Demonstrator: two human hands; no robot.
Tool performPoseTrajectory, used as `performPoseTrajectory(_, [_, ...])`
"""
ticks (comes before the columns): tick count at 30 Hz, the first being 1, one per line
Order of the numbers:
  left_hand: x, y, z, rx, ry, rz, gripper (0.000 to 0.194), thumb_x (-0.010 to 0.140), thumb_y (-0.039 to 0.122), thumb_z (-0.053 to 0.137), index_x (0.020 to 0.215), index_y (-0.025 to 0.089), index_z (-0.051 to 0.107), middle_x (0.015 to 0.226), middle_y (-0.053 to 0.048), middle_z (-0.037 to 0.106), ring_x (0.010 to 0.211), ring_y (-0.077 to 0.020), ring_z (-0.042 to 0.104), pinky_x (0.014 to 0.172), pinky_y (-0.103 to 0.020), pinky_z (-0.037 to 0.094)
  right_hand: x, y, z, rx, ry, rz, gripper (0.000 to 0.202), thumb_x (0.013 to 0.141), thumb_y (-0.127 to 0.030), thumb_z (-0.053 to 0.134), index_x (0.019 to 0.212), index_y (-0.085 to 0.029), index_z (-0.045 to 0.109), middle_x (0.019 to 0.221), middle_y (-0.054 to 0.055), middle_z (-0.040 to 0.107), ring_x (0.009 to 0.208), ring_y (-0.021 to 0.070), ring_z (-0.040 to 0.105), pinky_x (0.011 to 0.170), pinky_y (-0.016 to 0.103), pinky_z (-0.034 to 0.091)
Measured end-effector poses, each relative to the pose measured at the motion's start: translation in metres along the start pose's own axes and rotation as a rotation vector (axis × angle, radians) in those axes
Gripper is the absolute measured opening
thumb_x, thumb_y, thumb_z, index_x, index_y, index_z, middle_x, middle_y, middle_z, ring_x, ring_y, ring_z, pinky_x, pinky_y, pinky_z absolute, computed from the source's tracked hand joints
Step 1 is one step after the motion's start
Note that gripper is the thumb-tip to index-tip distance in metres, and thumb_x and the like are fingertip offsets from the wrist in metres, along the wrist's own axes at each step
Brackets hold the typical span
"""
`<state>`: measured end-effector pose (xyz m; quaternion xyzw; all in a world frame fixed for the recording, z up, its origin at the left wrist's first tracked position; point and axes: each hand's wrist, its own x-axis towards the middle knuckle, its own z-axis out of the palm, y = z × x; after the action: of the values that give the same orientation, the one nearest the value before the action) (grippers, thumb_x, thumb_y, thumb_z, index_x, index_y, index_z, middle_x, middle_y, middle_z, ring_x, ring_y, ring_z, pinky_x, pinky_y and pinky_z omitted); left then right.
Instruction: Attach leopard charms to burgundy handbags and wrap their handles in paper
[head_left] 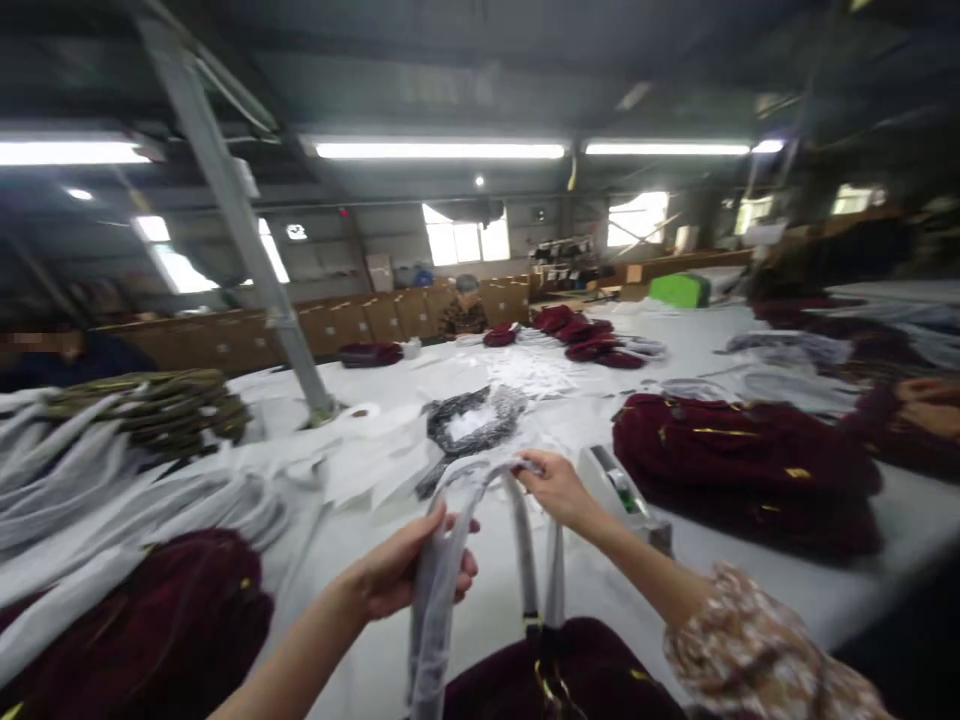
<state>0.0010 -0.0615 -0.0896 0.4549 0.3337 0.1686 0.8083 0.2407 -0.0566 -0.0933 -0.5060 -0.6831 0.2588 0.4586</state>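
A dark maroon handbag [600,660] with gold-coloured hardware lies right in front of me, cut off by the bottom edge of the view. Its raised handles [523,545] are covered in pale, thin wrapping. My left hand [401,570] curls its fingers around the wrapped handle on the left side. Higher up, my right hand [556,488] pinches the top of the handle's arch between thumb and fingers. Just right of that hand stands a boxy grey-white device [619,490] with a green part, whose kind I cannot make out.
Maroon bags lie to the right [735,470] and lower left [187,600]. An olive stack [150,410] with wrapped handles is at left. A black-and-white bundle [476,420] lies ahead, near a metal post [240,220]. A person [463,310] sits beyond; another person's hands [930,405] are far right.
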Motion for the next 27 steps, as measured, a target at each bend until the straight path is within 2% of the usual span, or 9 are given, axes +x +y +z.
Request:
performPoseTrajectory(5, [-0.008,0.001,0.015,0.153,-0.001,0.053,0.062,0.074,0.063,0.051,0.113,0.015,0.047,0.067,-0.003,0.059,0.052,-0.0107,0.052,0.056,-0.028,0.044,-0.007,-0.020,-0.008,0.053,0.035,-0.056,0.029,0.082,-0.034,0.051,0.099,-0.017,0.066,0.078,0.001,0.065,0.071,0.0160,0.058,0.063,0.023,0.045])
performPoseTrajectory(9, [-0.012,0.005,0.030,0.303,-0.010,0.043,0.049,0.074,0.054,0.058,0.106,0.017,0.051,0.056,0.005,0.049,0.042,-0.0052,0.038,0.048,-0.024,0.040,-0.015,-0.039,-0.005,0.010,0.089,-0.169,0.028,0.083,-0.035,0.051,0.102,-0.020,0.066,0.088,0.003,0.066,0.080,0.0186,0.059,0.074,0.028,0.047])
performPoseTrajectory(12, [-0.021,0.008,0.037,0.368,-0.094,0.018,0.041,0.078,0.052,0.055,0.097,0.016,0.056,0.050,0.005,0.047,0.040,-0.0056,0.037,0.045,-0.022,0.038,-0.017,-0.051,-0.006,-0.071,0.175,-0.277,0.031,0.082,-0.032,0.054,0.110,-0.022,0.062,0.102,0.006,0.061,0.091,0.0199,0.057,0.083,0.031,0.045])
performPoseTrajectory(14, [-0.028,0.010,0.041,0.393,-0.158,0.005,0.039,0.078,0.052,0.054,0.092,0.015,0.058,0.047,0.004,0.047,0.039,-0.0061,0.036,0.044,-0.022,0.037,-0.017,-0.058,-0.011,-0.074,0.121,-0.317,0.049,0.078,-0.032,0.059,0.125,-0.024,0.049,0.118,0.008,0.053,0.103,0.0216,0.052,0.088,0.033,0.044])
performPoseTrajectory(16, [-0.035,0.010,0.043,0.381,-0.175,0.010,0.040,0.077,0.054,0.054,0.084,0.015,0.058,0.043,0.005,0.045,0.037,-0.0060,0.035,0.043,-0.022,0.035,-0.018,-0.064,-0.018,-0.023,-0.086,-0.292,0.063,0.075,-0.032,0.062,0.132,-0.024,0.038,0.122,0.009,0.050,0.108,0.0217,0.050,0.087,0.033,0.045])
performPoseTrajectory(18, [-0.042,0.009,0.042,0.325,-0.140,0.052,0.039,0.075,0.054,0.057,0.078,0.015,0.057,0.040,0.006,0.039,0.036,-0.0050,0.031,0.040,-0.021,0.031,-0.019,-0.064,-0.024,0.028,-0.312,-0.218,0.051,0.076,-0.032,0.060,0.124,-0.021,0.047,0.105,0.006,0.059,0.091,0.0187,0.057,0.075,0.028,0.049])
performPoseTrajectory(20, [-0.052,0.007,0.036,0.271,-0.066,0.103,0.034,0.074,0.049,0.060,0.085,0.017,0.055,0.040,0.010,0.032,0.035,-0.0035,0.024,0.036,-0.019,0.025,-0.023,-0.058,-0.027,0.012,-0.403,-0.164,0.026,0.077,-0.028,0.055,0.100,-0.018,0.061,0.080,0.002,0.061,0.069,0.0144,0.057,0.062,0.024,0.048])
performPoseTrajectory(23, [-0.066,-0.001,0.023,0.355,0.112,0.134,0.042,0.066,0.032,0.070,0.101,0.020,0.049,0.047,0.011,0.035,0.034,-0.0028,0.025,0.033,-0.017,0.023,-0.031,-0.043,-0.031,-0.103,-0.335,-0.130,0.012,0.074,-0.024,0.055,0.074,-0.016,0.063,0.064,-0.001,0.059,0.060,0.0132,0.054,0.056,0.022,0.043])
performPoseTrajectory(27, [-0.082,-0.018,0.021,0.628,0.308,0.135,0.030,0.062,0.025,0.069,0.086,0.016,0.053,0.059,0.006,0.045,0.042,-0.0062,0.041,0.035,-0.017,0.033,-0.043,-0.042,-0.038,-0.086,-0.223,-0.031,0.010,0.071,-0.023,0.058,0.072,-0.016,0.065,0.066,0.001,0.062,0.063,0.0154,0.056,0.055,0.023,0.042])
